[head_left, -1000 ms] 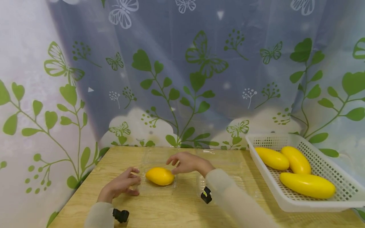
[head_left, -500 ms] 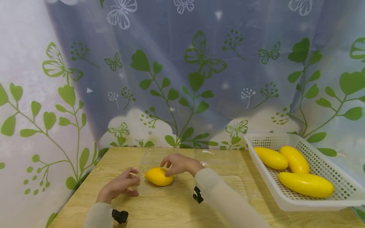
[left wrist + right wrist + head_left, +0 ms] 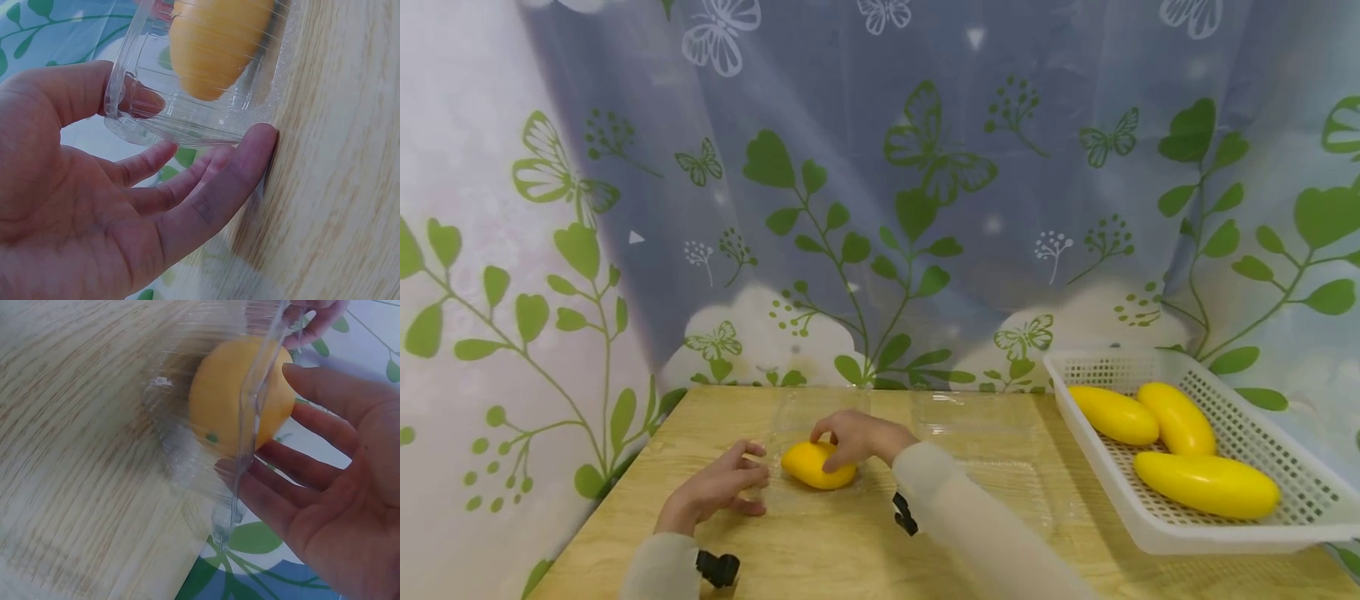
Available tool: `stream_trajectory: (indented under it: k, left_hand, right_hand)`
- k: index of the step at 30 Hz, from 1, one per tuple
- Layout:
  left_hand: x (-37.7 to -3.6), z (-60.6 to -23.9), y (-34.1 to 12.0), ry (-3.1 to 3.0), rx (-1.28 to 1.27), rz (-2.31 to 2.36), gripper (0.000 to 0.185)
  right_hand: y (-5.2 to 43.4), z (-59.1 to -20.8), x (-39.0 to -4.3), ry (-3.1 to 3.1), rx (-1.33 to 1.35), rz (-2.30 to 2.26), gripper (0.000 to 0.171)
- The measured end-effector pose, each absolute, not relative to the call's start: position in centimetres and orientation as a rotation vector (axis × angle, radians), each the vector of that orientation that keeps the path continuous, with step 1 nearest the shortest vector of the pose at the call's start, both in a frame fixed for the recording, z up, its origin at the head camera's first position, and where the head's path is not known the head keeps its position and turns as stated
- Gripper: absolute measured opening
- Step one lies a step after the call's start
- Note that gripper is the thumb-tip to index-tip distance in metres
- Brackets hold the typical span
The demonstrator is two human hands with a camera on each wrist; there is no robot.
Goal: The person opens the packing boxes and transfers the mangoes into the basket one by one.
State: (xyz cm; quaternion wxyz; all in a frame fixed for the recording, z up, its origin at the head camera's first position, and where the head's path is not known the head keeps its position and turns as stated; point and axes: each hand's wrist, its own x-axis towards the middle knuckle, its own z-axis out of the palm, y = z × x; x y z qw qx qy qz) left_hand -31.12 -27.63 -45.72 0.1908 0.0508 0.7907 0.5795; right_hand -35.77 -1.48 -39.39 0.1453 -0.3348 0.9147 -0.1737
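Note:
A yellow mango (image 3: 812, 464) lies in a clear plastic clamshell box (image 3: 250, 119) on the table. My right hand (image 3: 853, 437) reaches over the box from the right. Its thumb and fingers curve round the mango's right end; in the right wrist view, fingertips of the right hand (image 3: 337, 462) meet the fruit and overlap the box wall. My left hand (image 3: 722, 483) is at the box's left side. In the left wrist view, the left hand (image 3: 119, 187) holds the box edge, one fingertip showing through the clear wall and the others along the outside.
A second clear clamshell box (image 3: 1007, 487), its lid laid back, stands right of the first, partly behind my right sleeve. At the right is a white perforated basket (image 3: 1172, 542) with three larger yellow fruits (image 3: 1206, 486). A patterned curtain (image 3: 865, 208) hangs behind the table.
My right hand has moved left and down, from beside the mango onto its right end. The left hand and the box stay in place.

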Motion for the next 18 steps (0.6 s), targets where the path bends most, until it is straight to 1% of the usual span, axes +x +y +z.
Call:
stream_trajectory:
  k: [7, 14, 18]
  left_hand:
    - [-31.1, -45.9, -27.5, 2.220, 0.152, 1.626, 0.057]
    - [-31.2, -45.7, -27.6, 2.226, 0.151, 1.624, 0.056]
    - [-31.2, -45.6, -27.5, 2.232, 0.142, 1.624, 0.057]
  right_hand:
    - [-2.2, -39.6, -35.7, 2.643, -0.947, -0.427, 0.054]
    - [-2.7, -40.0, -35.8, 2.623, -0.916, -0.386, 0.067]
    - [-2.8, -40.2, -35.8, 2.616, -0.928, -0.374, 0.068]
